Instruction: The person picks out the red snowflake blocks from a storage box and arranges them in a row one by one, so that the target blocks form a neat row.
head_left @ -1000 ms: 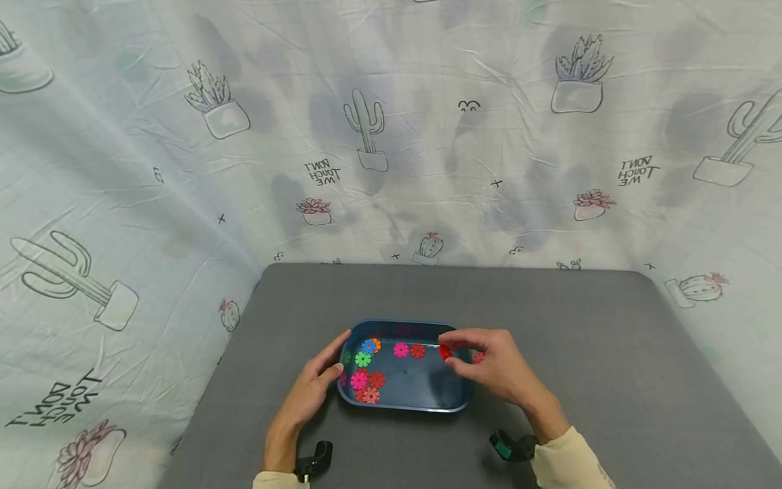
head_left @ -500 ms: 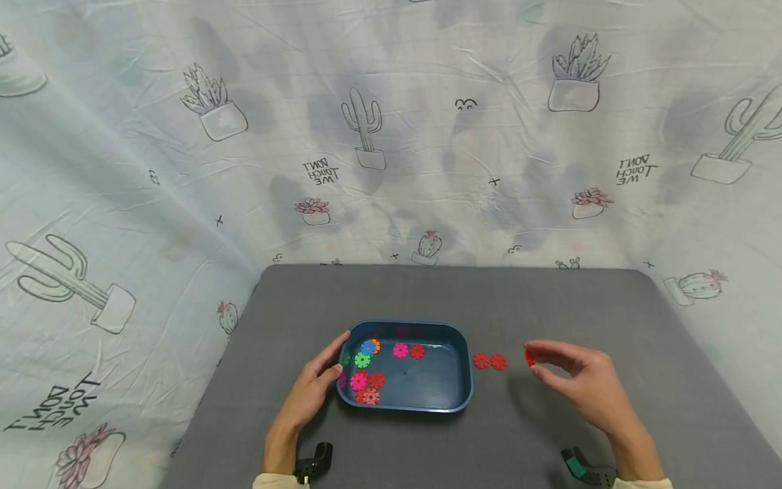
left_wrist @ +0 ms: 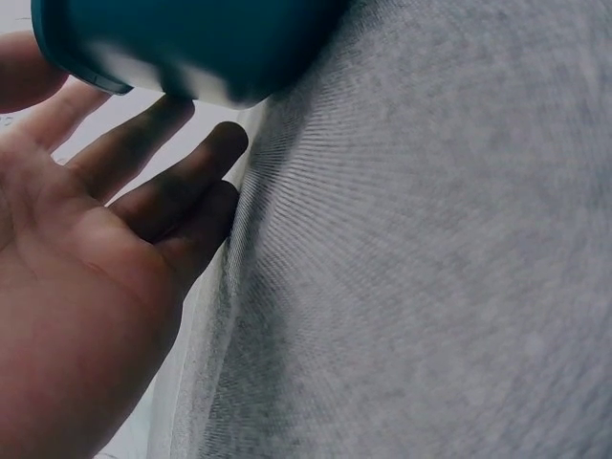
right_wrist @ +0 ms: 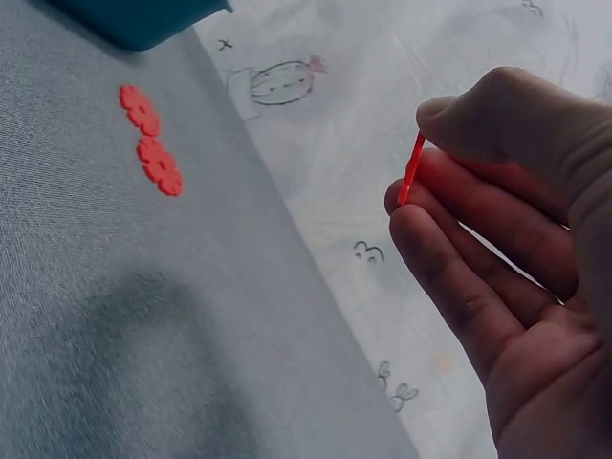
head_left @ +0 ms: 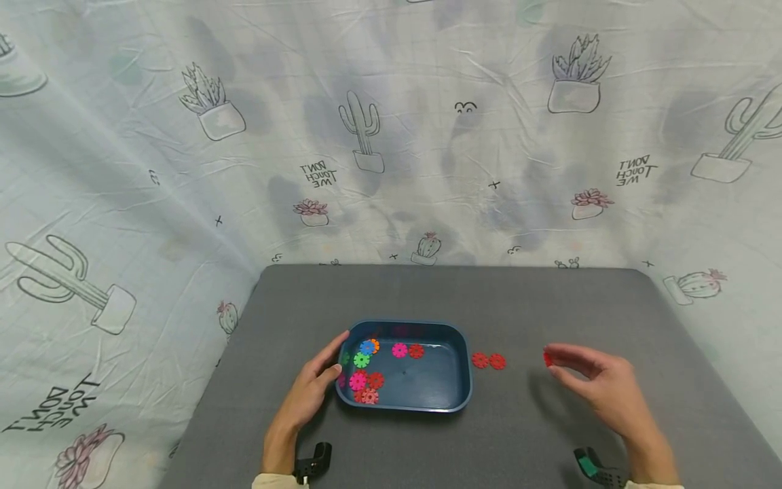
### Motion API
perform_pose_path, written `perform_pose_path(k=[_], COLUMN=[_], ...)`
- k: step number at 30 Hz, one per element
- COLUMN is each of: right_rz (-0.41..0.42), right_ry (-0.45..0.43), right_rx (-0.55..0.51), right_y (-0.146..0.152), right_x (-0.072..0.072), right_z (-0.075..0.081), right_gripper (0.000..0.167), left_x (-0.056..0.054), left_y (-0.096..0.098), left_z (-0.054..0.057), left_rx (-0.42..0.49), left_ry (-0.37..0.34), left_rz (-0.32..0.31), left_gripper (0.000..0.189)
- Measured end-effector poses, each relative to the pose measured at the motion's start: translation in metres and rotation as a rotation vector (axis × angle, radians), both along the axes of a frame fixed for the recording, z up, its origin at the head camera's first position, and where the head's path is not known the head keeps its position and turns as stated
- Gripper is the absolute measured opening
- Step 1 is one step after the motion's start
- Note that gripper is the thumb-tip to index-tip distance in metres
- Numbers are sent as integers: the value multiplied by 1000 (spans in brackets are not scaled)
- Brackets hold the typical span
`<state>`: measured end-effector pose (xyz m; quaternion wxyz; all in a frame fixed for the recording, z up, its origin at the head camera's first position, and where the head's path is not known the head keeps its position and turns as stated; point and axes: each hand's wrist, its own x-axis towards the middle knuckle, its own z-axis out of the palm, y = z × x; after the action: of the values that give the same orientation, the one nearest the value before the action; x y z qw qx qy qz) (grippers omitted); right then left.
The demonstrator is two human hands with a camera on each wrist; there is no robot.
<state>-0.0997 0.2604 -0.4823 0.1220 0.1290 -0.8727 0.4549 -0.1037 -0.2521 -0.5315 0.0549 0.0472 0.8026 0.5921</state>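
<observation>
My right hand [head_left: 611, 390] pinches a red flower-shaped plastic disc [right_wrist: 412, 170] edge-on between thumb and fingertips, raised over the right side of the table. Two more red flower discs [head_left: 489, 360] lie side by side on the table, just right of the dark blue tray [head_left: 427, 410]. At the tray's left end, my left hand [head_left: 308, 390] grips it, thumb at the rim and fingers along the outer wall. Inside the tray lie several flower discs: a pink one [head_left: 400, 350] beside a red one [head_left: 416, 351], a green one [head_left: 362, 360], a blue one [head_left: 366, 347] over an orange one, and a red-and-pink cluster.
The grey cloth-covered table [head_left: 403, 292] reaches back to a pale curtain [head_left: 440, 136] printed with cacti. Black wrist-camera mounts [head_left: 314, 463] sit at both wrists.
My right hand has carried the red disc out of the tray area and to the right, slowing lately. Both red discs on the table came into full view. The left hand and tray stayed put.
</observation>
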Motion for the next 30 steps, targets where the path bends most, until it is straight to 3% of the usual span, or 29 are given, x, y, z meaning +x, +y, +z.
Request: perform_pose_path(k=[16,24,30], right_rz=[83,93,112], right_ry=[-16,-68,-31], right_rx=[191,314,392], right_y=[-16,-22,-29], right_x=[-31,-40,-45], right_z=[-16,-23,-31], right_gripper=[32,32,31], left_x=[0,1,0], left_y=[3,2,2], left_z=[2,1,0], left_rx=[12,-10,-4], left_ry=[-15,9,7], left_rz=[6,3,3], left_gripper=[64,64,64])
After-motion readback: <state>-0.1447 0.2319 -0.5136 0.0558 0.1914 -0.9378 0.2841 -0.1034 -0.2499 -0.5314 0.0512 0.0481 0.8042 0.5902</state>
